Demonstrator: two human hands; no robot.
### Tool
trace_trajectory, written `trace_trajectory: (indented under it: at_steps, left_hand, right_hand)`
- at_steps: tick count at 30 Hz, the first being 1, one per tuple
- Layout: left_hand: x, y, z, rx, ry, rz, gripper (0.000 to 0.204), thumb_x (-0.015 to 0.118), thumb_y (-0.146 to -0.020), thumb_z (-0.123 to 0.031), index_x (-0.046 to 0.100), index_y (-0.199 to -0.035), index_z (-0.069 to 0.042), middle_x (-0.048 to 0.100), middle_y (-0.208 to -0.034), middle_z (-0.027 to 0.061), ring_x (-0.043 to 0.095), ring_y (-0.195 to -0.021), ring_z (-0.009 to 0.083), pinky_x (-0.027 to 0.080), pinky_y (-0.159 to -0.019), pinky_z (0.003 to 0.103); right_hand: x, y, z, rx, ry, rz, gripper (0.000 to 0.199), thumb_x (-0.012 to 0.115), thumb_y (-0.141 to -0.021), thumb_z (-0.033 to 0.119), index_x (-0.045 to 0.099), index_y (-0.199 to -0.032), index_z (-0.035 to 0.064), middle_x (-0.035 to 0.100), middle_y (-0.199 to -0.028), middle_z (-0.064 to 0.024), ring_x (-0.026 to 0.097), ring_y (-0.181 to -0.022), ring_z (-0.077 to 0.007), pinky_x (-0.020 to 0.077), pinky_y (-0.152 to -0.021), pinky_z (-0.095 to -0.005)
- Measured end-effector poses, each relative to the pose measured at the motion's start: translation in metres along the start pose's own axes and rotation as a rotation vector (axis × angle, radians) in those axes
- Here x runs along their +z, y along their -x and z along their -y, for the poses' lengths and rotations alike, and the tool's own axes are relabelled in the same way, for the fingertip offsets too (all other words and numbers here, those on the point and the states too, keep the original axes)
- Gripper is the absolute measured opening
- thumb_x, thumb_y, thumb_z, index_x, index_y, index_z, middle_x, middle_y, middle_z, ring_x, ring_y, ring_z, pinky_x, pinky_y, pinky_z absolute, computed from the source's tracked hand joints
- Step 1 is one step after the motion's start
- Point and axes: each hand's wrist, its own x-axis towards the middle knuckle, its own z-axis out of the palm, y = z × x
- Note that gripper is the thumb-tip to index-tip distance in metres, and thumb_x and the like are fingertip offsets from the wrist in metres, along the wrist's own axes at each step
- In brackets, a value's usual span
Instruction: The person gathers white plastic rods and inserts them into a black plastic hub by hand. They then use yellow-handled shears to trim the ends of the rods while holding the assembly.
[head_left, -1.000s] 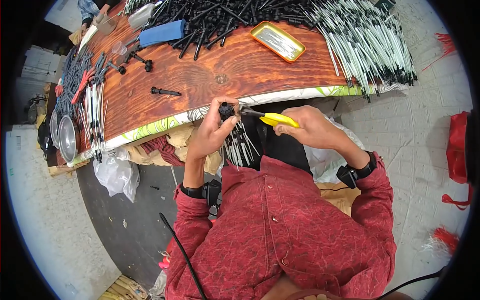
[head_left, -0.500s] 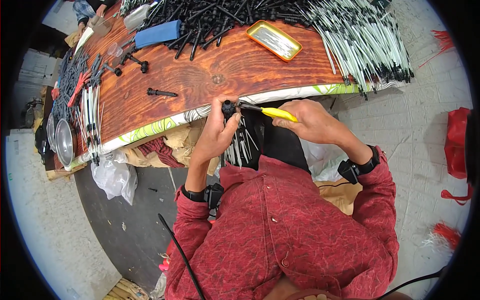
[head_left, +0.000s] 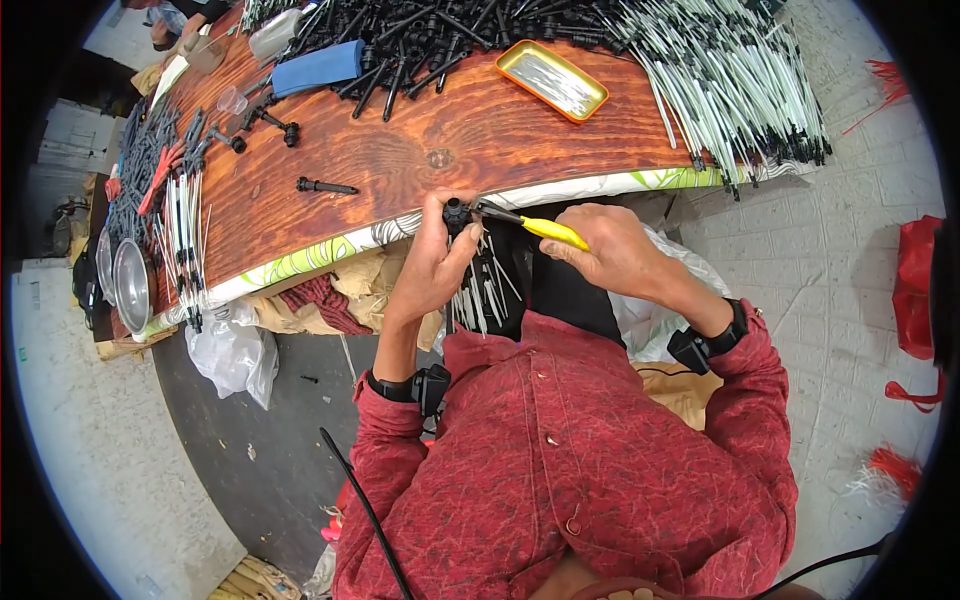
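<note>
Just off the table's front edge, my left hand point(head_left: 438, 262) is closed around a black plastic fitting point(head_left: 457, 210) with a round, open top end. From the right, the dark jaws of the yellow-handled pliers point(head_left: 553, 232) reach the fitting's side. My right hand point(head_left: 612, 246) is wrapped around the handles of these pliers. What the jaws bite on is too small to make out. Below my left hand, several thin whitish strips point(head_left: 487, 296) lie against dark cloth on my lap.
A yellow-rimmed tray point(head_left: 502, 66) of thin silvery pieces stands on the wooden table point(head_left: 400, 160). Black plastic parts point(head_left: 430, 30) are heaped behind it. White rods with black ends point(head_left: 730, 95) pile at the right. One black part point(head_left: 327, 186) lies alone. Metal bowls point(head_left: 131, 284) sit at the left.
My right hand has shifted slightly down, and the pliers' handles tilt a little more steeply. My left hand keeps its hold on the fitting.
</note>
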Motion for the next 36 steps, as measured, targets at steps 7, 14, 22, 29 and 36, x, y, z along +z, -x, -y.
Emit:
trace_trajectory:
  at_steps: [7,14,22,29,36]
  left_hand:
    - [-0.011,-0.004,0.016,0.038,0.044,0.005,0.028,0.053,-0.099,-0.007,0.044,-0.125,-0.002,0.046,-0.098,0.0005,0.041,-0.083,0.0069,0.039,-0.076,0.022]
    - [-0.015,-0.008,0.014,-0.082,0.141,0.062,0.024,0.053,-0.099,-0.007,0.046,-0.121,-0.003,0.05,-0.107,0.0045,0.048,-0.096,0.0109,0.04,-0.087,0.026]
    - [-0.013,-0.006,0.008,-0.077,0.161,0.013,0.023,0.055,-0.098,-0.008,0.046,-0.119,-0.003,0.048,-0.099,0.0017,0.045,-0.089,0.008,0.039,-0.08,0.024]
    - [-0.016,-0.005,0.006,-0.034,0.134,0.026,0.02,0.054,-0.099,-0.009,0.046,-0.117,-0.003,0.05,-0.099,0.0026,0.046,-0.09,0.0098,0.04,-0.083,0.025]
    - [-0.015,-0.005,0.011,0.001,0.184,0.084,0.02,0.054,-0.101,-0.013,0.046,-0.117,-0.003,0.05,-0.101,0.0029,0.047,-0.092,0.0108,0.041,-0.085,0.026]
  right_hand:
    - [0.042,0.006,-0.009,-0.055,-0.059,-0.195,0.022,0.075,-0.084,0.019,0.066,-0.094,0.0013,0.066,-0.084,-0.0128,0.062,-0.075,-0.0324,0.0494,-0.064,-0.0418]
    - [0.063,0.002,-0.021,-0.139,0.025,-0.372,0.024,0.077,-0.081,0.021,0.065,-0.093,0.004,0.062,-0.081,-0.0083,0.06,-0.073,-0.0267,0.0487,-0.06,-0.0387]
    - [0.054,0.002,-0.015,-0.053,-0.068,-0.234,0.024,0.076,-0.082,0.016,0.067,-0.1,0.0026,0.067,-0.098,-0.0097,0.064,-0.084,-0.0294,0.0521,-0.071,-0.0391]
    - [0.03,0.004,-0.008,-0.127,-0.053,-0.249,0.019,0.073,-0.083,0.01,0.071,-0.101,0.0042,0.068,-0.107,-0.0108,0.065,-0.094,-0.0296,0.0525,-0.081,-0.0385]
    - [0.024,-0.008,0.003,-0.11,-0.265,-0.406,0.028,0.069,-0.081,0.0,0.07,-0.109,0.0023,0.066,-0.108,-0.0121,0.065,-0.096,-0.0299,0.0511,-0.081,-0.0368]
